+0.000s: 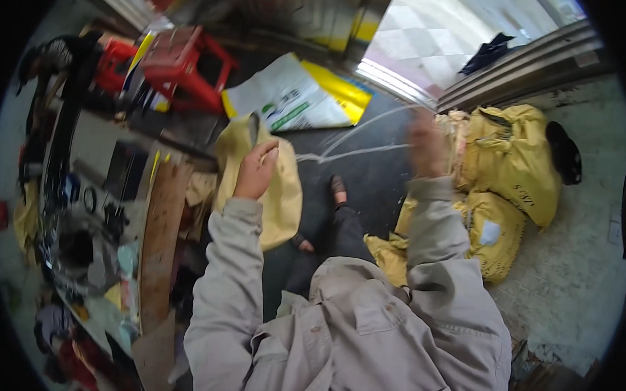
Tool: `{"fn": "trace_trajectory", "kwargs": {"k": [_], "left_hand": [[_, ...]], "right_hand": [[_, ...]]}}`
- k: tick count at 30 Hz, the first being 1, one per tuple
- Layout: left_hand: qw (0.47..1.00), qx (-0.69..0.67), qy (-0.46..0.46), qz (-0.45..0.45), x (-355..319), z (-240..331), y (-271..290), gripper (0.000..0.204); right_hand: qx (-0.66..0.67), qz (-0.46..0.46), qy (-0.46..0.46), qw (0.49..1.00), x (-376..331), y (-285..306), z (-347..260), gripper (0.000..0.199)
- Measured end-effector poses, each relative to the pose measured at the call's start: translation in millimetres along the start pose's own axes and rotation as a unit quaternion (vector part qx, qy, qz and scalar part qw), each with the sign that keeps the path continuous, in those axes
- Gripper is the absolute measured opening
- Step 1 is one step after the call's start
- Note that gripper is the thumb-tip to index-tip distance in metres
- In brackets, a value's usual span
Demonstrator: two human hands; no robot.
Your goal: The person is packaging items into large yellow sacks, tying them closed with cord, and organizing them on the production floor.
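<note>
A pale yellow sack (279, 205) stands before me on the left, its mouth gathered and partly folded. My left hand (257, 171) is closed on the top of this sack. From the sack's mouth a thin white string (320, 158) stretches rightward in two strands that spread apart. Both strands run to my right hand (426, 144), which is raised out to the right. Motion blurs that hand, and its separate fingers do not show, but the string is drawn out to it.
Filled yellow sacks (514, 164) are piled on the right by the wall. Beyond the hands, a white-and-yellow printed bag (296, 98) lies on the dark floor, near a red plastic stool (183, 63). A cluttered bench with a wooden edge (161, 245) runs along the left.
</note>
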State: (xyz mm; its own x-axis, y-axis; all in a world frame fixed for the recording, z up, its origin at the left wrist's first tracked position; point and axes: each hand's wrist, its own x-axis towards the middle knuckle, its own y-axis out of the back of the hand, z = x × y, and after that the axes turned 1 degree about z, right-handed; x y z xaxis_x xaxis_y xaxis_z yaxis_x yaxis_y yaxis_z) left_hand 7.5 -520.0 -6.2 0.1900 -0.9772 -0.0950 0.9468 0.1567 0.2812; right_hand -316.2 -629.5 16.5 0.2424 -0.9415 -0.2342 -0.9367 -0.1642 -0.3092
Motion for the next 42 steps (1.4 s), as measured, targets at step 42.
{"fn": "trace_trajectory", "kwargs": {"k": [42], "left_hand": [[0.880,-0.255,0.274,0.291,-93,-143,-83,0.036]], "right_hand": [[-0.048,0.163,-0.088,0.982,-86,-157,318,0.013]]}}
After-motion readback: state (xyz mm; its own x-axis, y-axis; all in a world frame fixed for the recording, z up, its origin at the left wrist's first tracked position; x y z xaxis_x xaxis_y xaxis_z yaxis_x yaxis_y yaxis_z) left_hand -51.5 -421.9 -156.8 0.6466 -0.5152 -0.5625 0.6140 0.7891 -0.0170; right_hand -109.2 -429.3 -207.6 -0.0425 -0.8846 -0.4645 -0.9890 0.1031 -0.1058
